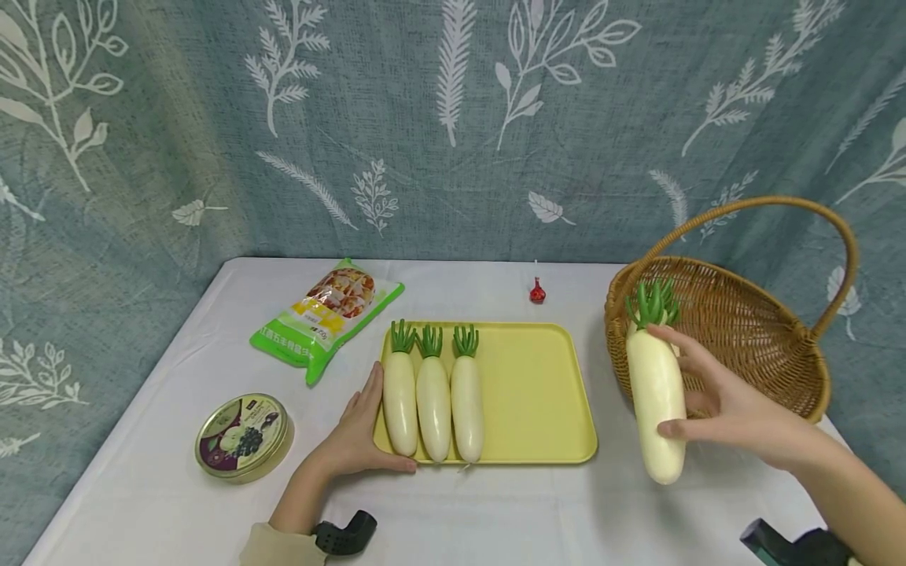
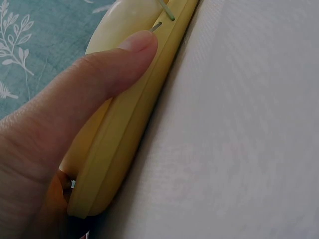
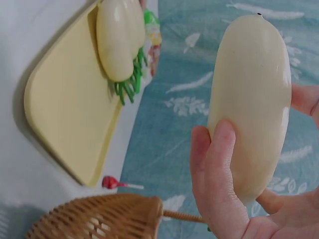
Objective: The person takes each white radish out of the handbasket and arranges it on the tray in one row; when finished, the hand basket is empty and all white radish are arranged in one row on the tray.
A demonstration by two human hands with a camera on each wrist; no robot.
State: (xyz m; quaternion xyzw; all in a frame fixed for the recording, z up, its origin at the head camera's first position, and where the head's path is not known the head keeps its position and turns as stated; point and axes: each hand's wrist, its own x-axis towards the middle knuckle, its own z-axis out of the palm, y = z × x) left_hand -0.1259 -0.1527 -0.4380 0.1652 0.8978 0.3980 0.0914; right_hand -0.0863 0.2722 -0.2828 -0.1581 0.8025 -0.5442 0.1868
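A white radish [image 1: 657, 401] with a green leafy top is gripped in my right hand [image 1: 729, 405], upright in front of the wicker basket [image 1: 729, 314]. In the right wrist view, thumb and fingers wrap round the radish [image 3: 251, 99] from both sides. My left hand [image 1: 361, 432] holds the front left corner of a yellow tray [image 1: 531, 393], fingers along its left side. The left wrist view has the thumb [image 2: 124, 59] on the tray's rim [image 2: 114, 149]. Three more white radishes [image 1: 433, 405] lie side by side at the tray's left, tops pointing away.
A green food bag [image 1: 329, 310] lies behind the tray to the left. Nearer on that side is a round tin [image 1: 244, 436]. Behind the tray sits a small red lollipop [image 1: 537, 292]. The basket's tall handle [image 1: 800, 203] arches up at the right; a patterned curtain hangs behind.
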